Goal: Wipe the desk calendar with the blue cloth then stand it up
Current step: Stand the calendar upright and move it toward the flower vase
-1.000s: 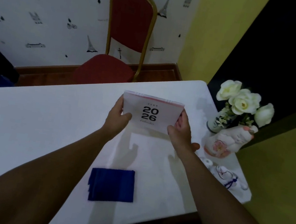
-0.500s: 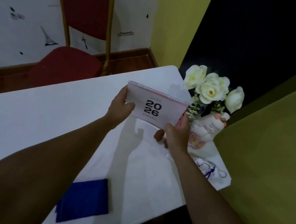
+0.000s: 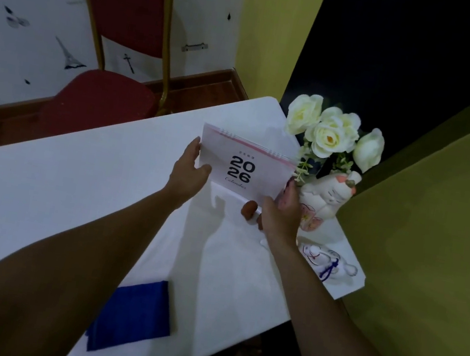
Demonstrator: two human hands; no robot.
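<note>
Your left hand [image 3: 188, 170] and right hand [image 3: 279, 212] pinch the desk calendar [image 3: 244, 167] by its sides — careful, the flower vase [image 3: 325, 204] sits just beside it and could tip.

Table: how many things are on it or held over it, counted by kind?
Calendar, held in both hands: 1
Blue cloth: 1
Vase with white flowers: 1
Cat figure: 1
Small rabbit figure: 1
Total: 5
</note>
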